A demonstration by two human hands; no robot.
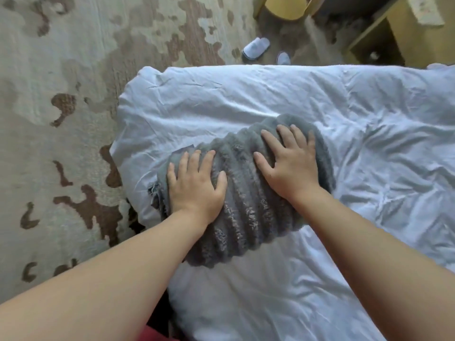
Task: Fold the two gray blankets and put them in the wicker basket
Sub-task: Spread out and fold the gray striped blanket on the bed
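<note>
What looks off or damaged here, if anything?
The gray blanket has a frayed, ragged edge beside the left hand. Two white slippers lie apart and askew on the carpet.

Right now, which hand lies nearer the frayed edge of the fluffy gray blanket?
The left hand, pressing the gray ribbed blanket beside the fraying; the right hand rests farther off.

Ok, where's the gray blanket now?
Head view, centre: the gray blanket lies on the white bed near its left edge, under the left hand and right hand.
</note>
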